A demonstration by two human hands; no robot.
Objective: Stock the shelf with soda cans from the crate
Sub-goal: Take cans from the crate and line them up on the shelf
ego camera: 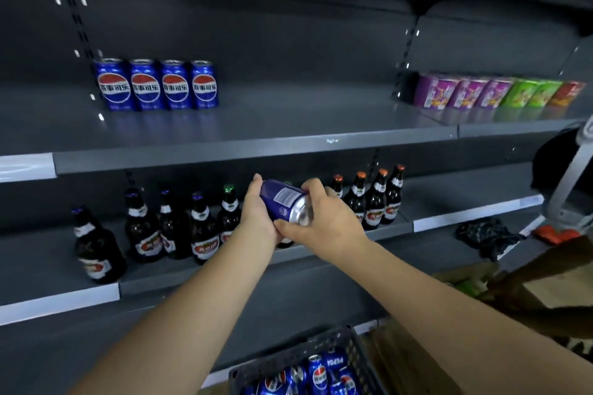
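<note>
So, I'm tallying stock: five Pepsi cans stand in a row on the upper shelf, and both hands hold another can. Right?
Not five: the head view shows four Pepsi cans in that row on the upper shelf. The left hand and right hand do hold another can.

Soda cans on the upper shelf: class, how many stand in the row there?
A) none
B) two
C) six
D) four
D: four blue cans stand upright side by side on the upper shelf, towards its left end.
</note>
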